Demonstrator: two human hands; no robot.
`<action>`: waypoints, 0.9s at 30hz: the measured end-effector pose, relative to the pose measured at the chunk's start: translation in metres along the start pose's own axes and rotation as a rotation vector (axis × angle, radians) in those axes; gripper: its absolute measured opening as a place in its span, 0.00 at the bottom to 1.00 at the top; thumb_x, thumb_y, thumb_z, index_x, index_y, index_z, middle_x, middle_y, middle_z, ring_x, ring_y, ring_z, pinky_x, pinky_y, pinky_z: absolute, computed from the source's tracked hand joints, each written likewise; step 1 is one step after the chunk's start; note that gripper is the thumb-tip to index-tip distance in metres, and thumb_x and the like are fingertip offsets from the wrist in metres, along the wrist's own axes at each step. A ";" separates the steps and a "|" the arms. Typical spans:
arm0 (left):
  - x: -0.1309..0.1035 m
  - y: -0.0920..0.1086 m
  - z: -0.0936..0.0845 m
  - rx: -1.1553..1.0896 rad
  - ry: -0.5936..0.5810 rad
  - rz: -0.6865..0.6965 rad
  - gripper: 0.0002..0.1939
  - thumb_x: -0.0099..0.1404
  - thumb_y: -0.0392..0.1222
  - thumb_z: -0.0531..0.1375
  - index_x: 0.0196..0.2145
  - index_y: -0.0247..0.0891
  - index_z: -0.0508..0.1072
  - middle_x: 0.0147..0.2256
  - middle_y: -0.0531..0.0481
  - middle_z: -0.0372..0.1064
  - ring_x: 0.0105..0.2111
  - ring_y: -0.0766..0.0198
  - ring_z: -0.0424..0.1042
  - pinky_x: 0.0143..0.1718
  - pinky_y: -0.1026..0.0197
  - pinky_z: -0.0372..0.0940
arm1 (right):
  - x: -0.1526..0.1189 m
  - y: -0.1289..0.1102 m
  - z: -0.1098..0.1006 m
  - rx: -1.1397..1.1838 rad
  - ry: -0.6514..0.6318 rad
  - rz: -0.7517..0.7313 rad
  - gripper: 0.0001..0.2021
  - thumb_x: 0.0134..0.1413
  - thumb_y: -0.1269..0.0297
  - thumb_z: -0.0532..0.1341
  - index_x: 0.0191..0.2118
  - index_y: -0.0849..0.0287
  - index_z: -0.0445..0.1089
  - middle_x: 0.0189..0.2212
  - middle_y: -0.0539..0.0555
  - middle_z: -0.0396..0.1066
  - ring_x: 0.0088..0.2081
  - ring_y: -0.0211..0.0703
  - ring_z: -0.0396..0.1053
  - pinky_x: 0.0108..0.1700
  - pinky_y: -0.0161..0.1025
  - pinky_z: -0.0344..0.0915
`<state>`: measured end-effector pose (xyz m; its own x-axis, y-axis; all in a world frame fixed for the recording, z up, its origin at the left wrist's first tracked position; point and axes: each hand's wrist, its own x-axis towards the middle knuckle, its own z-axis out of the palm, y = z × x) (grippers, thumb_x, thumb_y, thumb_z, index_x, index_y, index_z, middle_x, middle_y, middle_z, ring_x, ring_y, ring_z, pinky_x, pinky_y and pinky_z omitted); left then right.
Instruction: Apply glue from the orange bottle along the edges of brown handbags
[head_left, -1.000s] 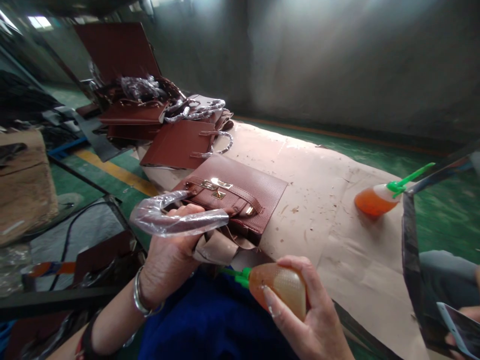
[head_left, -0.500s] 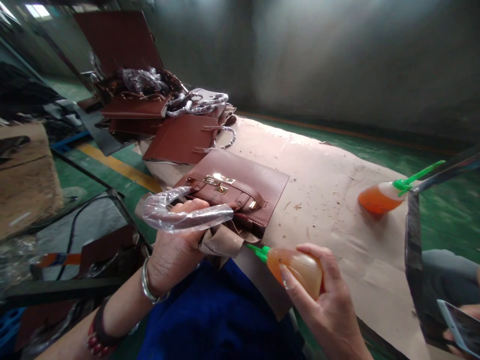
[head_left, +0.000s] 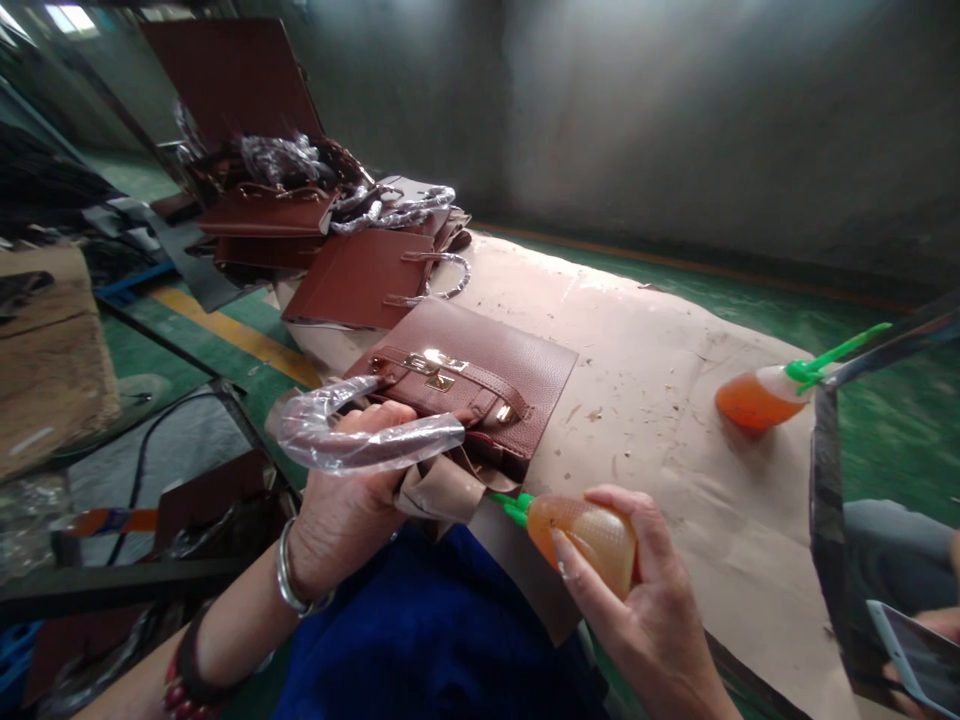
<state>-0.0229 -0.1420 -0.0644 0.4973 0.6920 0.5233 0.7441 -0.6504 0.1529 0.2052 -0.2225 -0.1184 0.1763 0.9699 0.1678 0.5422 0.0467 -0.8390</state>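
A brown leather handbag [head_left: 480, 350] with gold hardware lies at the near edge of the paper-covered table. Its handle [head_left: 360, 445], wrapped in clear plastic, loops over my left hand [head_left: 356, 510], whose fingers are closed on the bag's open top edge beside a folded tan flap [head_left: 439, 490]. In my right hand [head_left: 649, 590] is a squeeze bottle [head_left: 585, 535] of amber liquid, held between thumb and fingers. Its green nozzle points left at the bag's near corner, beside the flap; the tip is partly hidden there.
A second bottle [head_left: 761, 397] of orange liquid stands tilted near the table's right edge. More brown bags [head_left: 367, 275] are piled at the far left. At the lower right, a person's hand [head_left: 934, 625] holds a phone [head_left: 915, 650]. A metal-framed rack stands at left.
My right hand has moved slightly left with the bottle, bringing the nozzle further in toward the flap. The left hand and the bag are almost where they were.
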 end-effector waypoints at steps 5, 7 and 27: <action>-0.001 -0.002 0.002 0.021 0.012 0.023 0.15 0.64 0.40 0.56 0.47 0.39 0.73 0.34 0.44 0.71 0.34 0.54 0.70 0.33 0.52 0.67 | -0.008 -0.008 0.001 0.083 -0.111 0.028 0.13 0.54 0.57 0.60 0.44 0.51 0.61 0.35 0.49 0.66 0.30 0.40 0.68 0.31 0.36 0.66; -0.001 -0.002 0.002 0.003 0.015 0.015 0.13 0.64 0.39 0.56 0.46 0.41 0.74 0.34 0.46 0.71 0.34 0.56 0.70 0.34 0.53 0.67 | -0.009 -0.010 0.003 0.108 -0.133 0.033 0.13 0.54 0.57 0.60 0.44 0.51 0.62 0.35 0.49 0.66 0.30 0.40 0.68 0.31 0.36 0.66; 0.001 -0.003 0.000 0.019 0.000 0.008 0.16 0.62 0.37 0.56 0.48 0.41 0.72 0.36 0.46 0.69 0.35 0.55 0.69 0.36 0.51 0.67 | -0.001 -0.005 0.005 0.121 -0.163 0.085 0.14 0.55 0.55 0.60 0.45 0.52 0.61 0.34 0.50 0.69 0.30 0.41 0.71 0.30 0.36 0.69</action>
<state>-0.0241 -0.1393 -0.0641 0.5036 0.6865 0.5245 0.7480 -0.6502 0.1328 0.1981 -0.2224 -0.1174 0.0769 0.9969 0.0168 0.4270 -0.0177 -0.9041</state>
